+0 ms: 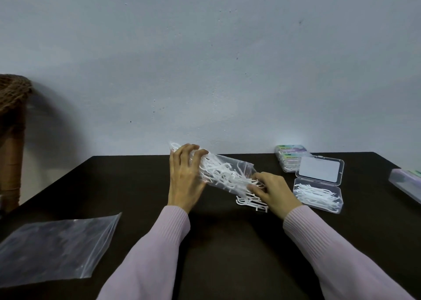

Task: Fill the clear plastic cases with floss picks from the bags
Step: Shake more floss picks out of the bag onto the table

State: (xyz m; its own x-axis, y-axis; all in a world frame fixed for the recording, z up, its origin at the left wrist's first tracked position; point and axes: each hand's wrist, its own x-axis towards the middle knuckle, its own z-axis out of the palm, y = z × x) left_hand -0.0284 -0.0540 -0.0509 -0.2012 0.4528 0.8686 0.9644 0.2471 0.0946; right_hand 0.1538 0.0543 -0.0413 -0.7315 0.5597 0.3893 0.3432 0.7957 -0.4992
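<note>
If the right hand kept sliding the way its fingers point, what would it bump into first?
The right hand points left into the mouth of the clear plastic bag of white floss picks, so it would likely meet those picks first; beyond them, the left hand.

Glossy plastic bag (224, 174), matt table (136, 185)

Looks like a plain room in a home, used as a makeshift packing spot: a dark table (136, 185) pushed against a bare, pale, scuffed wall (205, 60), and a woven wicker piece of furniture (12, 90) stands at the left edge.
</note>
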